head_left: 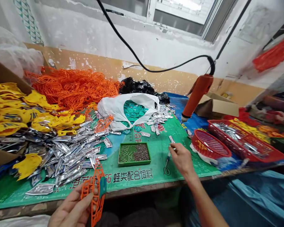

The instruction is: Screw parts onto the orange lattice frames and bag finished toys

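Observation:
My left hand [77,205] is closed around an orange plastic frame [97,201] with slots, held low at the table's front edge. A teal piece [103,186] sits against the frame's right side, and a silver metal plate [93,160] shows by its upper end. My right hand [181,157] is pinched above the green sheet, right of the screw tray. What is between its fingertips is too small to name. A silver strip [171,139] shows just beyond the fingers, and a thin tool-like thing [167,161] lies beside them.
A green tray [123,163] of small screws stands mid-table. Silver plates [68,160], yellow parts [38,118] and orange frames [73,86] pile up at left. Behind lies a white bag [111,108] of teal pieces. An orange electric screwdriver [197,94] hangs above red baskets [210,145].

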`<state>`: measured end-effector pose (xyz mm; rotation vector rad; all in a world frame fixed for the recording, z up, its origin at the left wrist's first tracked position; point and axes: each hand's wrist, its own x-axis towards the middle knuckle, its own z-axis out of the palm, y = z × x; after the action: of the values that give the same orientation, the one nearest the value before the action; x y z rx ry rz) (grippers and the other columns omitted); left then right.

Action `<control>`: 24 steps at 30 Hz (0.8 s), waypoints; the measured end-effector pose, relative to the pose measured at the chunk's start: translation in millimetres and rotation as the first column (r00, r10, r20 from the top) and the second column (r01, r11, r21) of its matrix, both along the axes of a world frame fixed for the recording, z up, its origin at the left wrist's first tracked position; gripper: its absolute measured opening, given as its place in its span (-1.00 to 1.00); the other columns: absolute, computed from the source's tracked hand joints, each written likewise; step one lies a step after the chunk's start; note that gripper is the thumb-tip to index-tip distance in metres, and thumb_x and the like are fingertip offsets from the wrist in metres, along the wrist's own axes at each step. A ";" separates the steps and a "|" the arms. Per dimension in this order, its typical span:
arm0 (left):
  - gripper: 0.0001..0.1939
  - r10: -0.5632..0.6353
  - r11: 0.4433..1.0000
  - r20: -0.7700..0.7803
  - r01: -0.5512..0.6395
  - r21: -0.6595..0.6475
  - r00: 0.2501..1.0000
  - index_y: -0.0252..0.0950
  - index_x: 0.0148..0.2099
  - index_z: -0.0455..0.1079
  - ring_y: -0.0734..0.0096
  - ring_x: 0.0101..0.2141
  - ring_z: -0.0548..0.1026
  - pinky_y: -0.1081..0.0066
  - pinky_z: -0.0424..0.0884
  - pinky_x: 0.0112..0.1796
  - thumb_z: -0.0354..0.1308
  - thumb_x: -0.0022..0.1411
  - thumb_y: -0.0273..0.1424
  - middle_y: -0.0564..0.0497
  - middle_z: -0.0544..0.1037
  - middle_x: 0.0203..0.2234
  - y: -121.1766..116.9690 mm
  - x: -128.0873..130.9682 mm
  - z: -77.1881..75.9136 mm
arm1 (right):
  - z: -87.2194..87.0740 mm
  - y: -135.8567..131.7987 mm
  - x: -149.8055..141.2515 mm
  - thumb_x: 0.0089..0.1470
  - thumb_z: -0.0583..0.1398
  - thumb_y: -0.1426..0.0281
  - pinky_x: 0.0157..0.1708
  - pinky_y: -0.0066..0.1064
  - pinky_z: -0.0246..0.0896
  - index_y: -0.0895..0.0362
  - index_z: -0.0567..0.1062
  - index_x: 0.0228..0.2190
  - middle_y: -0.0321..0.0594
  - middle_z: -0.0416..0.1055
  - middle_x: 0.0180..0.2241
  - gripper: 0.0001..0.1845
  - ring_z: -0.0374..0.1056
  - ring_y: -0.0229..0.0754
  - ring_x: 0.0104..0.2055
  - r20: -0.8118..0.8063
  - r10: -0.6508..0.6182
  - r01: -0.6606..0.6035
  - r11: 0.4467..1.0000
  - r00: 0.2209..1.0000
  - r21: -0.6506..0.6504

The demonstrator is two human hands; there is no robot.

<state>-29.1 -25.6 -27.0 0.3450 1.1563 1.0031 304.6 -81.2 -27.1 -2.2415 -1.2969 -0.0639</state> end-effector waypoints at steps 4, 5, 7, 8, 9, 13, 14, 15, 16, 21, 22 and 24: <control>-0.47 -0.139 0.989 0.042 0.141 -0.043 0.989 -0.29 -0.28 0.52 0.31 -0.44 0.58 0.50 0.52 -0.46 0.49 -0.45 -0.50 0.00 0.65 -0.41 -2.7 20.8 12.1 | -10.2 -6.8 58.9 0.19 0.15 0.32 -0.11 -0.17 0.34 0.19 0.44 -0.13 -0.14 0.42 -0.12 -0.74 0.40 -0.15 -0.12 0.019 -0.057 0.060 0.975 0.998 -0.213; -0.47 -0.168 0.985 0.049 0.170 -0.039 0.985 -0.29 -0.26 0.52 0.33 -0.44 0.57 0.51 0.51 -0.47 0.49 -0.44 -0.49 -0.01 0.66 -0.39 -3.2 24.0 13.5 | -11.8 -4.3 64.5 0.19 0.16 0.29 -0.11 -0.17 0.35 0.18 0.43 -0.10 -0.15 0.41 -0.09 -0.71 0.39 -0.15 -0.10 0.012 -0.039 0.041 0.963 0.999 -0.266; -0.45 -0.194 0.980 0.056 0.196 -0.039 0.979 -0.29 -0.24 0.52 0.32 -0.41 0.58 0.50 0.51 -0.43 0.50 -0.43 -0.48 -0.03 0.66 -0.36 -4.1 26.7 14.6 | -13.9 3.8 70.0 0.19 0.16 0.28 -0.10 -0.16 0.35 0.16 0.41 -0.06 -0.12 0.39 -0.04 -0.68 0.39 -0.13 -0.07 -0.013 -0.007 0.002 0.935 1.000 -0.355; -0.45 -0.193 0.980 0.053 0.196 -0.044 0.980 -0.29 -0.24 0.53 0.31 -0.39 0.58 0.50 0.51 -0.40 0.50 -0.44 -0.47 -0.03 0.66 -0.35 -4.4 26.5 14.6 | -14.4 8.7 71.4 0.19 0.16 0.28 -0.09 -0.15 0.35 0.16 0.41 -0.05 -0.12 0.39 -0.03 -0.67 0.38 -0.12 -0.06 -0.028 0.001 -0.012 0.920 1.000 -0.392; -0.45 -0.189 0.980 0.045 0.192 -0.046 0.981 -0.29 -0.25 0.53 0.30 -0.38 0.58 0.49 0.51 -0.40 0.50 -0.45 -0.48 -0.02 0.66 -0.36 -4.8 25.5 14.4 | -14.3 13.4 72.8 0.18 0.16 0.28 -0.09 -0.15 0.35 0.16 0.40 -0.04 -0.11 0.38 -0.02 -0.66 0.38 -0.11 -0.05 -0.046 0.004 -0.024 0.905 0.999 -0.424; -0.48 -0.190 0.981 0.011 0.191 -0.044 0.982 -0.30 -0.27 0.53 0.33 -0.43 0.56 0.50 0.48 -0.45 0.48 -0.43 -0.52 -0.01 0.66 -0.39 -7.4 19.7 13.2 | -10.2 26.2 81.7 0.18 0.16 0.28 -0.10 -0.15 0.36 0.16 0.39 -0.03 -0.10 0.38 -0.02 -0.65 0.38 -0.11 -0.06 -0.148 -0.004 -0.074 0.852 0.989 -0.518; -0.48 -0.195 0.980 0.012 0.196 -0.039 0.981 -0.30 -0.26 0.53 0.35 -0.45 0.55 0.51 0.47 -0.47 0.48 -0.42 -0.53 0.00 0.66 -0.39 -8.2 19.1 12.8 | -8.7 27.4 84.3 0.18 0.16 0.28 -0.10 -0.15 0.36 0.17 0.39 -0.03 -0.11 0.38 -0.02 -0.64 0.38 -0.11 -0.07 -0.181 -0.008 -0.091 0.842 0.984 -0.531; -0.48 -0.202 0.979 0.019 0.202 -0.032 0.979 -0.30 -0.25 0.53 0.36 -0.45 0.55 0.52 0.46 -0.47 0.49 -0.40 -0.53 0.00 0.66 -0.39 -8.9 19.0 12.5 | -7.3 28.0 86.4 0.18 0.16 0.27 -0.11 -0.15 0.37 0.17 0.39 -0.03 -0.11 0.38 -0.02 -0.64 0.38 -0.11 -0.07 -0.214 -0.012 -0.108 0.835 0.977 -0.540; -0.48 -0.206 0.978 0.029 0.207 -0.029 0.978 -0.30 -0.24 0.53 0.37 -0.46 0.55 0.53 0.46 -0.48 0.49 -0.39 -0.53 -0.01 0.66 -0.39 -9.6 19.4 12.2 | -6.1 28.0 88.0 0.18 0.17 0.27 -0.12 -0.16 0.37 0.18 0.39 -0.03 -0.11 0.38 -0.02 -0.64 0.39 -0.11 -0.07 -0.247 -0.017 -0.124 0.831 0.969 -0.543; -0.46 -0.234 0.970 0.099 0.239 -0.046 0.967 -0.29 -0.22 0.53 0.28 -0.35 0.58 0.47 0.51 -0.36 0.50 -0.38 -0.54 -0.01 0.65 -0.32 -10.8 21.8 11.2 | 0.6 20.2 86.7 0.17 0.17 0.28 -0.13 -0.17 0.37 0.18 0.40 -0.03 -0.12 0.38 -0.02 -0.64 0.39 -0.11 -0.08 -0.397 -0.051 -0.154 0.871 0.916 -0.467; -0.46 -0.242 0.968 0.110 0.249 -0.045 0.964 -0.29 -0.22 0.53 0.27 -0.33 0.59 0.46 0.51 -0.34 0.50 -0.38 -0.54 -0.01 0.65 -0.31 -10.6 21.2 10.6 | 3.6 16.3 84.9 0.18 0.17 0.28 -0.15 -0.19 0.38 0.18 0.41 -0.04 -0.13 0.39 -0.04 -0.65 0.39 -0.12 -0.10 -0.428 -0.056 -0.151 0.888 0.902 -0.434; -0.47 -0.254 0.965 0.118 0.260 -0.034 0.960 -0.29 -0.22 0.53 0.27 -0.31 0.59 0.45 0.51 -0.32 0.50 -0.36 -0.55 0.00 0.65 -0.30 -9.8 19.4 8.7 | 12.3 5.9 78.6 0.18 0.17 0.27 -0.27 -0.30 0.39 0.21 0.43 -0.12 -0.17 0.43 -0.16 -0.70 0.41 -0.21 -0.23 -0.497 -0.050 -0.150 0.923 0.866 -0.354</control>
<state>-9.8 -35.4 -18.3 0.3839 1.0025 0.7552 383.2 -75.3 -14.9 -2.3063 -1.1408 0.8096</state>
